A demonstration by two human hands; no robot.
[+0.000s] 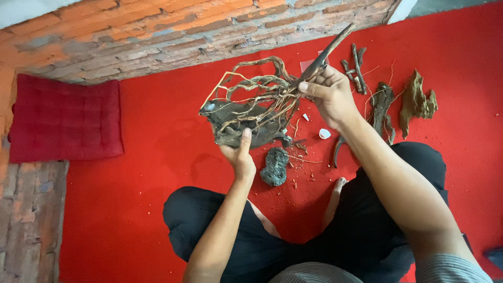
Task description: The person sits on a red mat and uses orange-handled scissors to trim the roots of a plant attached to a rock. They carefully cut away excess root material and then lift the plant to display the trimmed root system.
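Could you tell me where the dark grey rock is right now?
In the head view, the dark grey rock lies on the red carpet, centre frame, just right of the left hand.

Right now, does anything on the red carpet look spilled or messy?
Yes. Small crumbs and thin twig bits lie scattered on the red carpet, beside the dark rock and below the root piece that both hands hold up. They look like loose debris. Nothing looks broken.

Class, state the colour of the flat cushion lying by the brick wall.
Dark red cushion, seen in the head view.
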